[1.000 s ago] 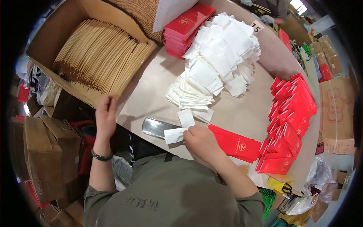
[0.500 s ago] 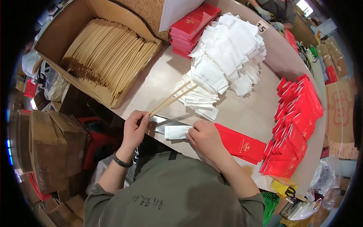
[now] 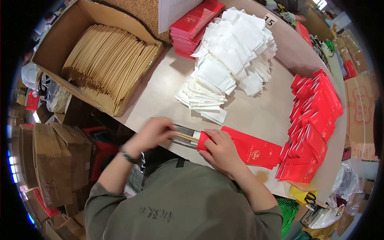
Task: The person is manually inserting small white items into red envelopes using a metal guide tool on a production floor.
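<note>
My left hand point(image 3: 155, 132), smeared by motion, is closed on a pair of wooden chopsticks point(image 3: 185, 136). They point right, toward the mouth of a red paper sleeve point(image 3: 203, 141). Fingers of my right hand point(image 3: 220, 149) grip that sleeve from above. A bit of white packet point(image 3: 196, 136) shows at the sleeve's left end; how far it and the sticks reach inside is hidden. Beneath them lies a shiny metal holder point(image 3: 183, 130) at the table's near edge. Flat red sleeves point(image 3: 256, 149) lie overlapped just right of my right hand.
A cardboard box point(image 3: 134, 76) of chopsticks stands at the far left. White packets point(image 3: 236, 50) are heaped mid-table, beside stacked red sleeves point(image 3: 194, 20). Filled red sleeves point(image 3: 312, 128) pile up at right, by the table's raised rim point(image 3: 298, 56). A gloved co-worker's hand point(image 3: 288, 16) shows beyond.
The chopsticks have swung down from pointing up over the table to lying level at the sleeve. My right hand, earlier on a white packet, now grips a red sleeve.
</note>
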Available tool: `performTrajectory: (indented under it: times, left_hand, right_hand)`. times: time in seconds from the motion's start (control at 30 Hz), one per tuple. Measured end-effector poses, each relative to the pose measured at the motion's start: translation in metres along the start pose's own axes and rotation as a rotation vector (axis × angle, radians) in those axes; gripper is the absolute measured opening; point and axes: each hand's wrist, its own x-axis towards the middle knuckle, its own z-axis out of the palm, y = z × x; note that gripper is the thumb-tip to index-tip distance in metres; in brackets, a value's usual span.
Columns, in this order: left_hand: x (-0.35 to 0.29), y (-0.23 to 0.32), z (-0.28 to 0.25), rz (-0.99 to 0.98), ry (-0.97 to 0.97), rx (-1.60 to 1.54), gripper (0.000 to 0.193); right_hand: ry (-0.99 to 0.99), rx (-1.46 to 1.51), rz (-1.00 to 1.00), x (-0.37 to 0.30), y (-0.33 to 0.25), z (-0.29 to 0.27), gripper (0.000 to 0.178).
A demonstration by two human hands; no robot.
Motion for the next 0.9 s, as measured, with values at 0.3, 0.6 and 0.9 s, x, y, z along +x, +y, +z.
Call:
performTrajectory:
  times: [0.3,0.6,0.9]
  left_hand:
    - [0.021,0.021,0.057,-0.158,0.273,-0.024,0.018]
    - [-0.001,0.037,0.019,0.383,0.182,0.686,0.060]
    - [0.019,0.035,0.022,-0.216,-0.101,0.000,0.044]
  right_hand:
    - [0.019,-0.061,0.079,0.003,0.001,0.001,0.038]
    - [0.108,0.103,-0.179,0.016,-0.007,-0.001,0.024]
    - [0.192,-0.619,0.362,-0.078,0.113,-0.172,0.025]
